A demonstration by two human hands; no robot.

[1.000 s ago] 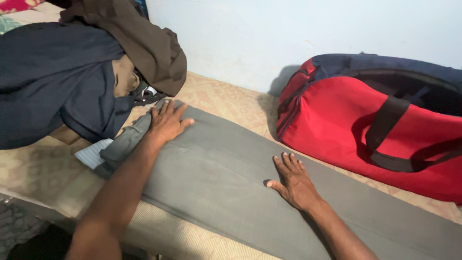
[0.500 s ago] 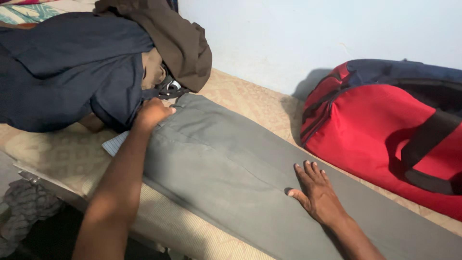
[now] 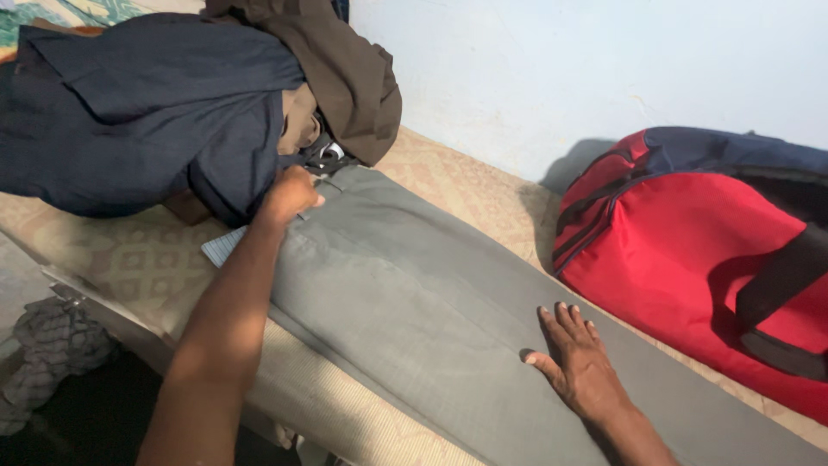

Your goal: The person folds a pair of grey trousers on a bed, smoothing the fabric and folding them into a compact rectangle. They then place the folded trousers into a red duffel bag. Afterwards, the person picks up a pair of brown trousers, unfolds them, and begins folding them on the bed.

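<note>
A heap of dark clothes (image 3: 147, 112) sits at the bed's (image 3: 112, 259) left end. Beside it the left hand (image 3: 289, 195) – grip closed on the waistband of the grey trousers (image 3: 414, 293), which lie lengthwise along the bed – then the right hand (image 3: 582, 367), flat with fingers spread on the cloth, and the red duffel bag (image 3: 690, 250).

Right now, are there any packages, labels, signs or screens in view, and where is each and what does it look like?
No packages, signs or screens in view.
Possible label: a small pale blue-white checked piece sticks out beside the waist end of the grey trousers, just below the left hand; rectangular, too small to tell if it is a label or lining.
</note>
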